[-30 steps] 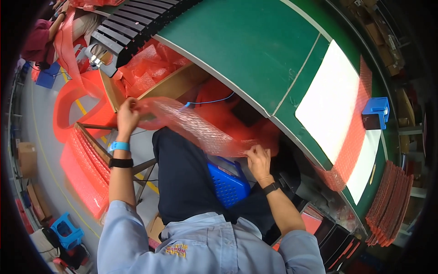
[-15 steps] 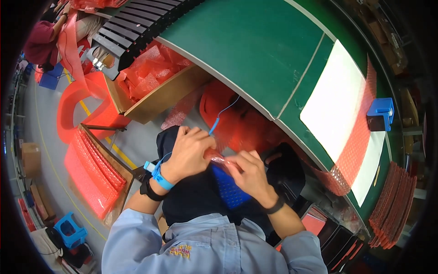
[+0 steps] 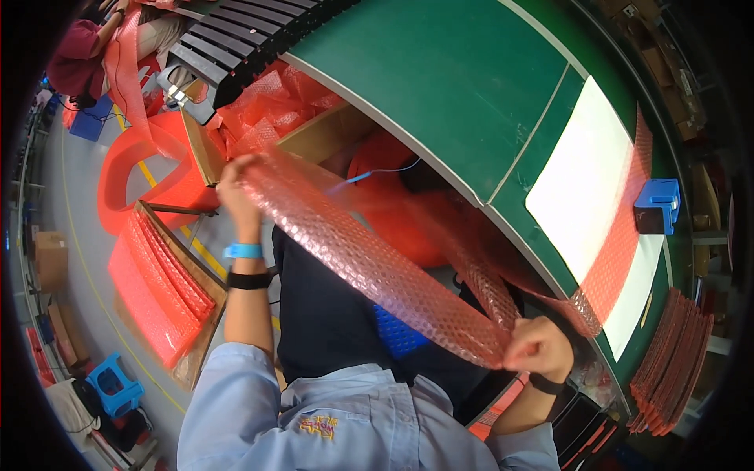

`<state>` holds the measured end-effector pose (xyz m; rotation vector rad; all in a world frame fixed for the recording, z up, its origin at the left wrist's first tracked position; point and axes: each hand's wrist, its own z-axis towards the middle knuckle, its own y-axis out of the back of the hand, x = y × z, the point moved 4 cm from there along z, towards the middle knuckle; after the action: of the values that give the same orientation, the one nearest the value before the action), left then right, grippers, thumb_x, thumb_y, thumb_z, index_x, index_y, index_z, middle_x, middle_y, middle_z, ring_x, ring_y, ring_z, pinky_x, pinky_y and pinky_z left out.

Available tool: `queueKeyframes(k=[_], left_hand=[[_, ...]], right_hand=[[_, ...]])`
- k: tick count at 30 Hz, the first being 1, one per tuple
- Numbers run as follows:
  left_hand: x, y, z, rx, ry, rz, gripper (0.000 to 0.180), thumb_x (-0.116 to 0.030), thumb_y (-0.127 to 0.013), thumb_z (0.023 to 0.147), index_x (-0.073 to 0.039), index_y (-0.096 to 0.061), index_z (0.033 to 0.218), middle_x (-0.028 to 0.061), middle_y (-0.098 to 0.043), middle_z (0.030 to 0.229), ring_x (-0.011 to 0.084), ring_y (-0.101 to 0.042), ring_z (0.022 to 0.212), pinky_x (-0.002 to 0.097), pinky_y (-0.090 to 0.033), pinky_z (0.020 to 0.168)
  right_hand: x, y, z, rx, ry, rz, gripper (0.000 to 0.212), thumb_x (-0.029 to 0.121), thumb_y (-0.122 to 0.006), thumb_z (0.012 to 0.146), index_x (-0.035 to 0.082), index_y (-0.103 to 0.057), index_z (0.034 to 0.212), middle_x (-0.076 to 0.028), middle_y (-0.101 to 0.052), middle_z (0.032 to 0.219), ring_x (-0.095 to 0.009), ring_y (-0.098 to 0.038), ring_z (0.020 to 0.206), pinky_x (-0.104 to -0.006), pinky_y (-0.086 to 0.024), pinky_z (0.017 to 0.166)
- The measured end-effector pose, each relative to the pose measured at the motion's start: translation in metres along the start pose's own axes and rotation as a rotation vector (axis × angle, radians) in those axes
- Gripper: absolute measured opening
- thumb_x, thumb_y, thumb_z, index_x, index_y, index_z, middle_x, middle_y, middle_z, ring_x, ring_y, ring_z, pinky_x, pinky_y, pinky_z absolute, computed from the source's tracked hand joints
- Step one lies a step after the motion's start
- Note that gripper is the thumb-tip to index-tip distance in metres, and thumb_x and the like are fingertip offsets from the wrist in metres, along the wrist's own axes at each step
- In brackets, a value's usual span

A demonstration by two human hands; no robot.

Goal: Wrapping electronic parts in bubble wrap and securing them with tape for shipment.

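Holding red bubble-wrap strip (image 3: 377, 267) btwn L hand (image 3: 238, 192) & R hand (image 3: 542, 345), both closed on it; grn table (image 3: 424, 74) fwd of R.

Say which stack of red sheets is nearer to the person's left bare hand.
The glossy, bright-red bubble-wrap stack, below-left of the left hand; the darker red stack is at the far right.

Light-blue shirt (image 3: 361, 420), apparently navy trousers (image 3: 318, 326)

left hand (image 3: 239, 192) blurred at the fingers, right hand (image 3: 540, 345) with fingertips hidden, blue plastic item (image 3: 399, 337) left of the right fingers partly covered by bubble wrap (image 3: 369, 263), slatted conveyor (image 3: 236, 39) beyond the left fingers cut off above
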<state>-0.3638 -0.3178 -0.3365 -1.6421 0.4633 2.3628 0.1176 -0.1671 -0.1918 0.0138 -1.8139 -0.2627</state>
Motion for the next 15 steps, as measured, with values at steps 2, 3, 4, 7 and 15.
queueKeyframes(k=[2, 3, 4, 7, 15], left_hand=[[-0.003, 0.052, 0.032, -0.183, -0.091, 0.060, 0.020, -0.004, -0.059, 0.085, 0.002, -0.066, 0.103, 0.0110, -0.068, 0.096, 0.0198, -0.064, 0.090, 0.0311, -0.051, 0.083], [-0.014, 0.073, 0.045, -0.303, -0.075, 0.023, 0.023, -0.005, -0.060, 0.086, 0.003, -0.065, 0.106, 0.0123, -0.068, 0.097, 0.0214, -0.064, 0.091, 0.0316, -0.052, 0.084], [-0.026, 0.099, 0.056, -0.349, -0.113, -0.035, 0.025, -0.008, -0.054, 0.089, 0.003, -0.064, 0.108, 0.0134, -0.067, 0.101, 0.0221, -0.064, 0.094, 0.0326, -0.052, 0.086], [-0.069, 0.144, 0.058, -0.441, -0.351, -0.215, 0.031, -0.012, -0.043, 0.093, 0.005, -0.062, 0.111, 0.0153, -0.066, 0.105, 0.0233, -0.064, 0.096, 0.0339, -0.052, 0.089], [-0.079, 0.096, 0.005, -0.218, -0.028, 0.219, 0.012, -0.010, -0.063, 0.090, -0.002, -0.066, 0.097, 0.0029, -0.066, 0.088, 0.0115, -0.059, 0.078, 0.0260, -0.048, 0.070]], right_hand=[[-0.032, -0.011, 0.001, -0.056, -0.144, 0.082, 0.008, 0.008, -0.076, 0.077, 0.004, -0.070, 0.076, -0.005, -0.063, 0.067, -0.009, -0.055, 0.057, -0.0266, -0.039, 0.055], [-0.054, -0.015, 0.002, -0.114, -0.293, 0.161, 0.008, 0.006, -0.077, 0.076, 0.003, -0.070, 0.077, -0.005, -0.065, 0.068, -0.006, -0.056, 0.060, -0.0238, -0.043, 0.057], [-0.066, -0.017, 0.006, -0.110, -0.289, 0.163, 0.008, 0.006, -0.077, 0.076, 0.003, -0.070, 0.077, -0.005, -0.065, 0.068, -0.006, -0.056, 0.060, -0.0238, -0.043, 0.057], [-0.106, -0.023, 0.011, -0.155, -0.334, 0.213, 0.005, 0.002, -0.074, 0.078, 0.002, -0.069, 0.080, -0.002, -0.064, 0.065, -0.006, -0.057, 0.062, -0.0215, -0.047, 0.060], [-0.119, -0.022, 0.033, -0.716, -0.586, -1.093, 0.050, 0.015, -0.079, 0.070, 0.003, -0.061, 0.115, -0.014, -0.060, 0.121, -0.028, -0.057, 0.113, -0.0379, -0.044, 0.092]])
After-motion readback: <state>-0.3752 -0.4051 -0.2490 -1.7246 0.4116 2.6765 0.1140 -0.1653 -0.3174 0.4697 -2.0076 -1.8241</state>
